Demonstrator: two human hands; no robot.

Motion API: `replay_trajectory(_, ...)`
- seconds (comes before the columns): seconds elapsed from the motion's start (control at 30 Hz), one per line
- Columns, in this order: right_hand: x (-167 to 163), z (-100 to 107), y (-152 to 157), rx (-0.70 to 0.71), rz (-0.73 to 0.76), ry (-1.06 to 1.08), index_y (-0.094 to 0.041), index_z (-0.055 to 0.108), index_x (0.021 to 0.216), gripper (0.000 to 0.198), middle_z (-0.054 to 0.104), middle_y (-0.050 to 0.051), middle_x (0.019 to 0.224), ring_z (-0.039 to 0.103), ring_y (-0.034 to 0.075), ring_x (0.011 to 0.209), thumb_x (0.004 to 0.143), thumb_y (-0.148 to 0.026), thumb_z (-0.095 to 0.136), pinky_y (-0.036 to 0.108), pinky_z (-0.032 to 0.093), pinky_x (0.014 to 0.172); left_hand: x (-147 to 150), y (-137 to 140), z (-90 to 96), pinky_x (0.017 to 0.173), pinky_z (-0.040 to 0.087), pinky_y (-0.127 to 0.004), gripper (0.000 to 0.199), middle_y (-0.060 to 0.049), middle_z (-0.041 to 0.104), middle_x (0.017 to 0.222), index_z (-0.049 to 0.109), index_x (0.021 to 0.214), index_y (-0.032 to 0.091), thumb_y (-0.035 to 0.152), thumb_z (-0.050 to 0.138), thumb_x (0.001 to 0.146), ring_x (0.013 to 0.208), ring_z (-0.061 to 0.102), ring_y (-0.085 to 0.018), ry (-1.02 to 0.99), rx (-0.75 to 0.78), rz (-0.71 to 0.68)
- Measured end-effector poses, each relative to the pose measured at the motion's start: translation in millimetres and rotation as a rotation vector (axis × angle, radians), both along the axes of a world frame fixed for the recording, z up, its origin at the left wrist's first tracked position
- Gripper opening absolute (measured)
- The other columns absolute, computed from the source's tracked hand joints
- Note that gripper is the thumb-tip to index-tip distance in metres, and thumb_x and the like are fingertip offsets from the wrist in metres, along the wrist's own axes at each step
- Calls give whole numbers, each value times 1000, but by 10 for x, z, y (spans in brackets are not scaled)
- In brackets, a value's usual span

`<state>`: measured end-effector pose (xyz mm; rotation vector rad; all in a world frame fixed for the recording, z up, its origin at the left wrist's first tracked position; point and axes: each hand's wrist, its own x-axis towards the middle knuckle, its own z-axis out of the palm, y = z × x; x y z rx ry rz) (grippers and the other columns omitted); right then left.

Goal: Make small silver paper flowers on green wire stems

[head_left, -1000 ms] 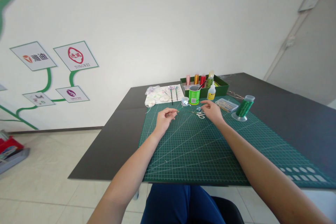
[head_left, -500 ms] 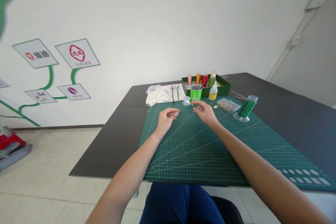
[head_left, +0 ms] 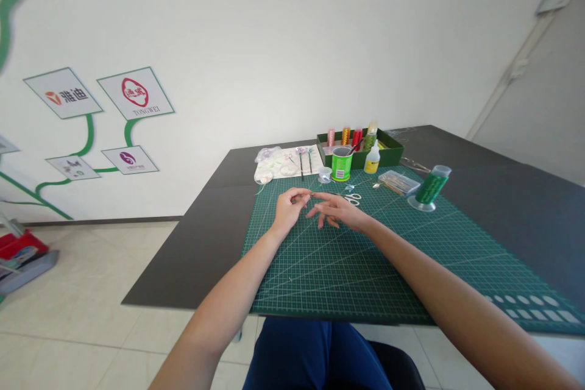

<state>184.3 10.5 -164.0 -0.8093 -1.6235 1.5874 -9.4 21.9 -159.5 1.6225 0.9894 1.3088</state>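
My left hand (head_left: 289,207) is over the green cutting mat (head_left: 329,268), with thumb and forefinger pinched around something tiny that I cannot make out. My right hand (head_left: 338,209) is just to its right, fingers spread, and its forefinger reaches to the left fingertips. Whether that forefinger touches the tiny piece is unclear. Partly behind the right hand lie scissors (head_left: 353,198) with white handles. A small pale-blue piece (head_left: 350,187) rests on the mat beyond them. Farther back are a small clear tub (head_left: 324,175) and a green can (head_left: 341,164).
A green box (head_left: 388,155) of thread spools stands at the back, with a glue bottle (head_left: 372,159) before it. To the right are a clear case (head_left: 399,183) and a green thread spool (head_left: 430,187). Brushes (head_left: 301,164) lie on a white sheet (head_left: 274,164) at back left.
My right hand has moved from beside the small tub toward me and left, to the left fingertips, and its fingers have spread. The scissors' handles now show. My left hand stays put.
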Motion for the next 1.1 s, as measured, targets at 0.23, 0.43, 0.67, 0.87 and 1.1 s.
replay_trajectory(0.23, 55, 45, 3, 68, -52, -58, -8, 66, 131, 57, 50, -8, 48, 41, 6, 36, 89, -47, 66, 18, 24, 35, -1, 3, -4, 48, 41, -20, 28, -5, 68, 79, 76, 97, 14, 36, 73, 81, 61, 58, -11, -9, -3, 7)
replay_trajectory(0.43, 99, 78, 4, 168, -46, -93, -8, 71, 122, 50, 43, -10, 41, 34, 6, 35, 91, -47, 62, 20, 27, 40, -11, 23, -17, 47, 39, -20, 25, -3, 67, 74, 77, 95, 15, 35, 73, 81, 58, 57, -11, -1, -14, 41)
replay_trajectory(0.67, 77, 138, -31, 279, -77, -248, -7, 71, 125, 51, 43, -10, 41, 36, 8, 35, 93, -44, 56, 22, 33, 43, -46, 64, -27, 62, 48, -25, 14, -2, 69, 75, 78, 91, 16, 23, 71, 83, 58, 58, -11, 103, 62, 104)
replay_trajectory(0.87, 38, 119, -39, 346, -112, -290, -8, 73, 123, 47, 41, -9, 41, 35, 9, 36, 94, -40, 54, 23, 30, 41, -64, 78, -22, 70, 49, -25, 12, -2, 69, 80, 78, 88, 17, 10, 69, 83, 65, 60, -11, 217, 165, 165)
replay_trajectory(1.1, 29, 168, -80, 354, -89, -310, -8, 74, 119, 44, 41, -8, 43, 35, 8, 38, 94, -38, 55, 22, 29, 42, -72, 70, -17, 70, 48, -25, 17, -2, 69, 81, 77, 91, 17, 4, 68, 84, 69, 60, -11, 333, 226, 193)
